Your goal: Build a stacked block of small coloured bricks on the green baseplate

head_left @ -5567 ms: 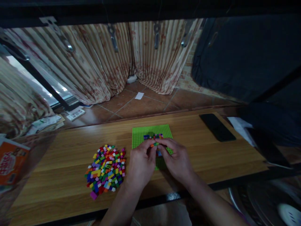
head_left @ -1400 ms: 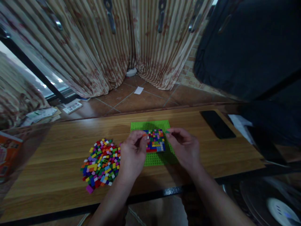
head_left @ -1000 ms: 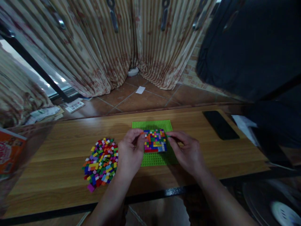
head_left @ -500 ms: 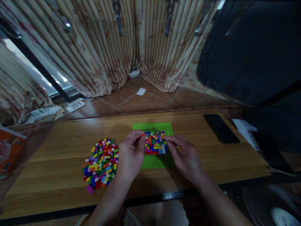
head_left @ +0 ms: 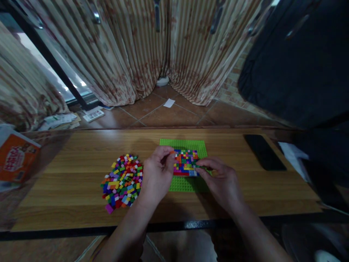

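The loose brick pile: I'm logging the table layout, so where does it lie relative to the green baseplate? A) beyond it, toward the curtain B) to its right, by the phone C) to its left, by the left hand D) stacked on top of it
C: the loose brick pile lies on the wooden table left of the green baseplate, beside the left hand.
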A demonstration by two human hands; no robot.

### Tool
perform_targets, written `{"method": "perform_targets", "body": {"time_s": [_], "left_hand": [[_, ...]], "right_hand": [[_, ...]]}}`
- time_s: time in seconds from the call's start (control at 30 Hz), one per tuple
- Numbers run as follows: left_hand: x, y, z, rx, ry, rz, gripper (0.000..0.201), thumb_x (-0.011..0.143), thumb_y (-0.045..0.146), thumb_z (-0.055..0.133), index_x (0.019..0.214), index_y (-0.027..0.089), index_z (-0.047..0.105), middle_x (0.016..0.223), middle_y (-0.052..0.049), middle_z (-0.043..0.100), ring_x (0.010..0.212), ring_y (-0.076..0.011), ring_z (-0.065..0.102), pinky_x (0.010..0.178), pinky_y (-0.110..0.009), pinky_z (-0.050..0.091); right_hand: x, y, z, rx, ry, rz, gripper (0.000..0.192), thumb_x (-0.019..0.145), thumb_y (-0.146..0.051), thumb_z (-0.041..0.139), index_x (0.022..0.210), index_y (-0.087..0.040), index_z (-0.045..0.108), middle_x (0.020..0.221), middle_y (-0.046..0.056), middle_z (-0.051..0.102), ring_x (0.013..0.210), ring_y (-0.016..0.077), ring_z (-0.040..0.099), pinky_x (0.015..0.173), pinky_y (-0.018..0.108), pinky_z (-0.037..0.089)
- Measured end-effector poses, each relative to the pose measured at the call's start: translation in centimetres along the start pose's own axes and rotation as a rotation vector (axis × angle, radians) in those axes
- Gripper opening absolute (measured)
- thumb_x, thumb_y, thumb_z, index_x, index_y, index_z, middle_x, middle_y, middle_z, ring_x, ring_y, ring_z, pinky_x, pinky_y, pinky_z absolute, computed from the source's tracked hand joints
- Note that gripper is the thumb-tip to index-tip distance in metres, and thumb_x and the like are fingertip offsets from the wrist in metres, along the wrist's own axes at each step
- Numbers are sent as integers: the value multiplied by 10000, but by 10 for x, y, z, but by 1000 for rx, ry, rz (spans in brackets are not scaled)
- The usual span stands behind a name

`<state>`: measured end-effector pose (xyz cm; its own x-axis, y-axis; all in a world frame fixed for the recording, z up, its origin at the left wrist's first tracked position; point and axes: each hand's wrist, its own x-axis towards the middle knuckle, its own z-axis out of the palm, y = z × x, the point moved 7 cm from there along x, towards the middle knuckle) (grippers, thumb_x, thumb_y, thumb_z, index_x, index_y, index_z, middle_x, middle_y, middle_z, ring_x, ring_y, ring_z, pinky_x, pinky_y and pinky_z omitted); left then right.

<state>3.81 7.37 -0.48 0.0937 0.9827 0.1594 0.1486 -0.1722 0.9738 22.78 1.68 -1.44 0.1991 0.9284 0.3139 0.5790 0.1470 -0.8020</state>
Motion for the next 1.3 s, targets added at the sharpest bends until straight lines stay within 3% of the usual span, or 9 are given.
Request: {"method": "perform_targets", "body": {"time_s": [0.27,0.73,0.87,1.07,1.3], "left_hand": [[0,1,0,-35,-3,-17,103,862,246,606,935,184,646,866,-25,723,772,-163,706,721,-269,570],[0,0,0,6,-5,2,114,869,240,604,959,187,649,892,-38,733,812,-174,712,745,-286,571],[0,-1,0,10,-1,2,106,867,229,597,951,188,647,898,-41,731,823,-176,710,740,-283,569],[0,-3,-1,1,-3,13,113,875,249,597,962,196,648,900,-39,728,828,-180,708,757,-301,573],[1,-1,0,28,-2,16,111,872,243,598,957,196,651,872,-33,727,796,-175,707,720,-284,570]], "right_hand": [[1,-1,9,-75,-26,-17,71,838,-220,682,866,-232,745,850,18,703,778,174,644,724,301,501],[-3,-12,7,-181,42,-29,149,839,-247,637,920,-212,757,889,41,766,727,193,672,720,336,533],[-3,-5,4,-123,38,52,165,831,-286,637,925,-216,754,875,32,763,723,187,670,710,325,528],[0,11,-7,-22,136,239,257,830,-428,634,909,-195,708,807,45,711,680,185,628,640,315,498],[2,18,6,-100,63,368,396,796,-584,629,870,-195,622,802,57,682,693,211,618,650,339,462]]}}
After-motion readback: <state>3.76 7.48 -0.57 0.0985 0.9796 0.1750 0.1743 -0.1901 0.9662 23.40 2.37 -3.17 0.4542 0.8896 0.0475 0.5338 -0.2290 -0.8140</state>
